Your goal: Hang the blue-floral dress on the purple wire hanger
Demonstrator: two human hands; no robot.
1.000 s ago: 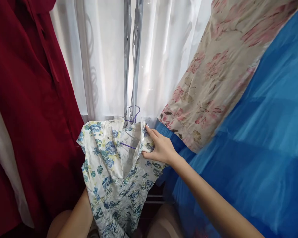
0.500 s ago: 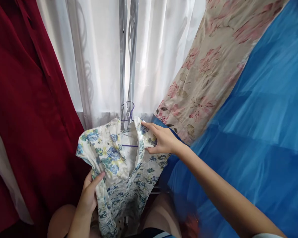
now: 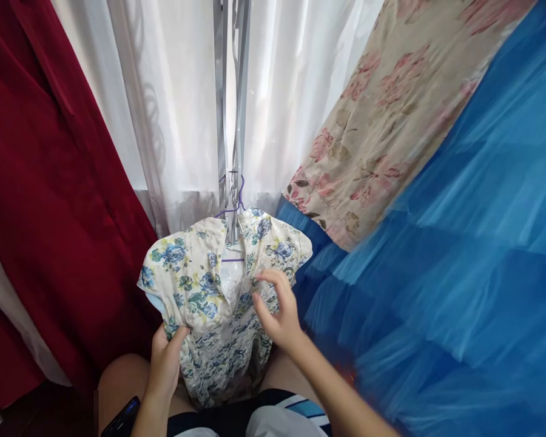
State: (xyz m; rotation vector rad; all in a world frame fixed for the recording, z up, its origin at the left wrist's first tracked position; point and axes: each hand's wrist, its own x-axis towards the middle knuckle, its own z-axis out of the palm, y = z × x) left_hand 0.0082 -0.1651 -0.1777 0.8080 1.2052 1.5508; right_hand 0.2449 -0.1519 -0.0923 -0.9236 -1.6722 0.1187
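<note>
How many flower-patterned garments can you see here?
2. A blue-flowered garment hangs on a purple hanger at centre, gripped low by the left hand; a pink-flowered beige one hangs upper right. Others may hide behind.

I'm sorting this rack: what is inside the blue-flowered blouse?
Inside the floral blouse a purple hanger shows at the neckline, its hook above the collar. The hanger's shoulders are covered by cloth. The left hand grips the blouse's side; the right hand hovers open.

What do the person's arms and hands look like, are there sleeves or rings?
Both forearms are bare, with no sleeves in view. The left hand and right hand wear no gloves, and no rings, watch or bracelets show. The fingers are slim, the nails short and plain.
</note>
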